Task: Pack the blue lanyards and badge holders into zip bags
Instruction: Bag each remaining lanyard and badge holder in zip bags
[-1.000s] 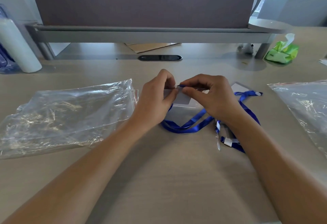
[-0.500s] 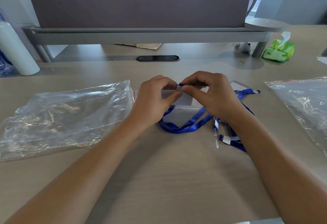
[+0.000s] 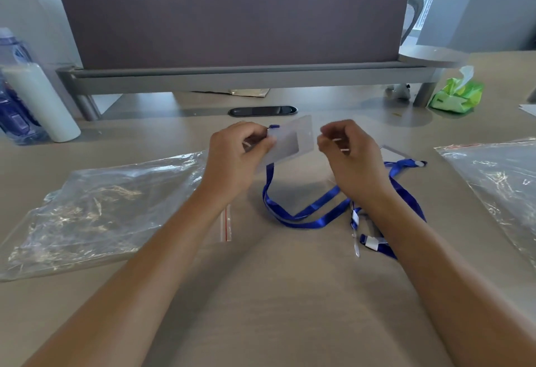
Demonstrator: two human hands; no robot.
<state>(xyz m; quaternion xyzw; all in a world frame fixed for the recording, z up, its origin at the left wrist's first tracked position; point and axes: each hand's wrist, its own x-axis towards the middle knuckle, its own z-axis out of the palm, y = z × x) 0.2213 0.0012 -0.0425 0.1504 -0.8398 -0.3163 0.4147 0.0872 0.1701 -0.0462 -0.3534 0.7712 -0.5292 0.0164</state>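
Grey fabric divider panel stands along desk rear. White cylinder and blue-labelled bottle at far left. Green tissue pack far right; black cable grommet centre.

A clear plastic badge holder is held above the middle of the pale wooden desk, gripped by the left hand; the right hand is just right of it, apart from it. A blue ribbon lanyard lies on the desk near and right of the holder (partly under the right wrist). One crinkled clear zip bag lies at left, another clear zip bag at far right. Behind stands a grey fabric desk divider; a white cylindrical bottle is far left, a green tissue pack far right.
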